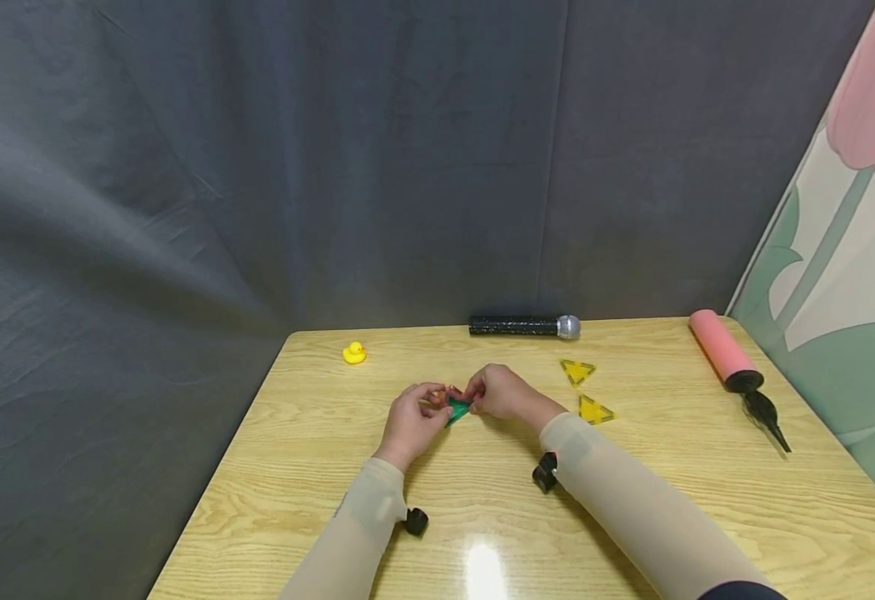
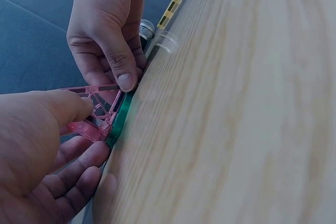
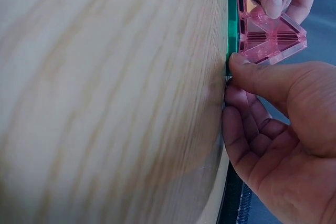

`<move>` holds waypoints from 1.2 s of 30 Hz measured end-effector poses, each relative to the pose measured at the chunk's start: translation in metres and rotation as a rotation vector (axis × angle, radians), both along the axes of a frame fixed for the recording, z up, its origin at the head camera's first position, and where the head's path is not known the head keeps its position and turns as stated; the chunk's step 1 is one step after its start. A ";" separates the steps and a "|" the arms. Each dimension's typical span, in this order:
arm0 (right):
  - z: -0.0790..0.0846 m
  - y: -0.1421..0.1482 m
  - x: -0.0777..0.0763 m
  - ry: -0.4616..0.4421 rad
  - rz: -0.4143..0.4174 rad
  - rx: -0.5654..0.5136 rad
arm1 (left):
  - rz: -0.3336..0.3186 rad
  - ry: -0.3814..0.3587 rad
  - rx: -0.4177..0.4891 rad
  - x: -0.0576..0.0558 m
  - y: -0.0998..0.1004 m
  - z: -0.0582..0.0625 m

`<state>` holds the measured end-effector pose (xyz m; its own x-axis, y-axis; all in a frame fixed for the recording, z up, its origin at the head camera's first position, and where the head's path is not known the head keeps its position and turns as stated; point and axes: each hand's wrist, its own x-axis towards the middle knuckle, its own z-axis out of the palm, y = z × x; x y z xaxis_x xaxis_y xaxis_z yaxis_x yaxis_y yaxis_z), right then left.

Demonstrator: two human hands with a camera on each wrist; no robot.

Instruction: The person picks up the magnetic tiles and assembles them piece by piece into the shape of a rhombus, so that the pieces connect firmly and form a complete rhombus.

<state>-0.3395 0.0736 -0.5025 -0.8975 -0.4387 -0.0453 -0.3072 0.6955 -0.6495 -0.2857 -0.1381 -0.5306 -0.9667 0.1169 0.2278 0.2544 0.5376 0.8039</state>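
A green triangular magnetic tile (image 1: 458,411) lies at the middle of the table, with pink see-through triangular tiles (image 3: 266,56) leaning together above it. My left hand (image 1: 411,423) pinches the pink tiles, its thumb on their face and its other fingers curled behind and below. From the other side my right hand (image 1: 503,392) grips the corner where green and pink meet, between thumb and curled fingers. The thumb (image 2: 125,80) of that hand sits right at the joint in the left wrist view. The fingers partly hide the tiles.
Two yellow triangular tiles (image 1: 597,410) lie right of the hands. A black microphone (image 1: 516,326) lies at the back edge and a yellow rubber duck (image 1: 354,353) sits back left. At the right is a pink hand pump (image 1: 724,346) with a black nozzle. A dark curtain (image 1: 422,167) hangs behind.
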 end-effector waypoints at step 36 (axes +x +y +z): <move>0.018 0.054 0.037 0.028 0.008 -0.104 | 0.019 0.004 -0.033 0.002 -0.004 -0.004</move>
<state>-0.3023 0.1280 -0.4850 -0.8944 -0.4465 0.0263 -0.3315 0.6223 -0.7092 -0.2833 -0.1421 -0.5343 -0.9679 0.1057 0.2280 0.2469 0.5689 0.7844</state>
